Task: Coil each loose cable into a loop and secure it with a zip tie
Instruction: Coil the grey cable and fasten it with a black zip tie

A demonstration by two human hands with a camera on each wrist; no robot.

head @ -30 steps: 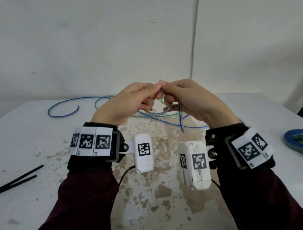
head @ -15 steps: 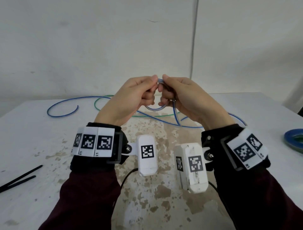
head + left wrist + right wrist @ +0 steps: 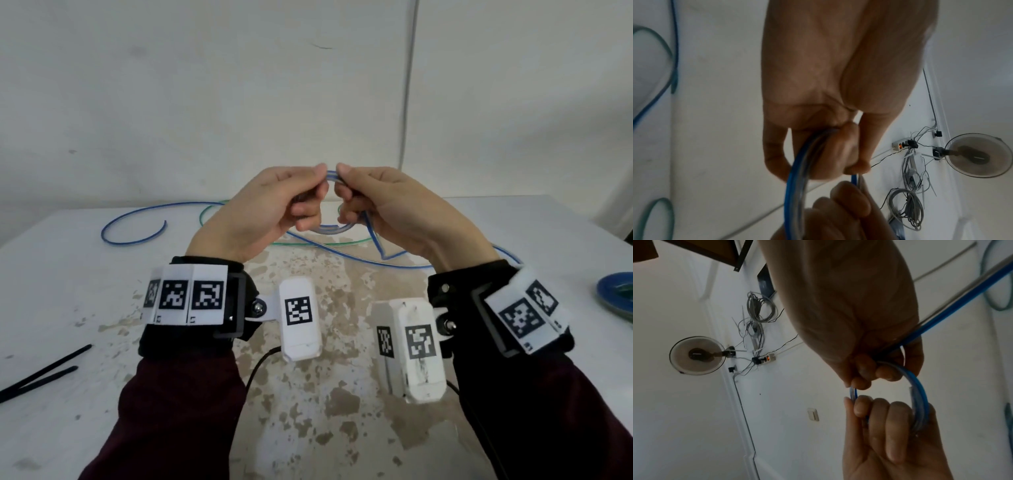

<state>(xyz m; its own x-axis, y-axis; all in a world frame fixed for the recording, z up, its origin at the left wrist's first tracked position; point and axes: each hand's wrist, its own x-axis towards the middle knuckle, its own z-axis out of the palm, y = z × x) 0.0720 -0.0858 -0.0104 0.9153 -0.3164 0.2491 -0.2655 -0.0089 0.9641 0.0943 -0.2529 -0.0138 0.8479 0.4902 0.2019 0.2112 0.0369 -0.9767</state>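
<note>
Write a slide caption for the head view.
Left hand and right hand hold a small blue cable loop above the stained white table.

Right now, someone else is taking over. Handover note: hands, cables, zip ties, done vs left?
Left hand: pinches the small blue coil, held above the table.
Right hand: grips the coil's other side; the blue cable runs down from it onto the table.
Most of the blue cable lies loose on the table; the green cable is uncoiled behind it.
Zip ties: black, at the table's left edge, untouched.
Done: first small loop of blue started.
Left: finish coiling blue, tie it, then coil and tie green.
</note>
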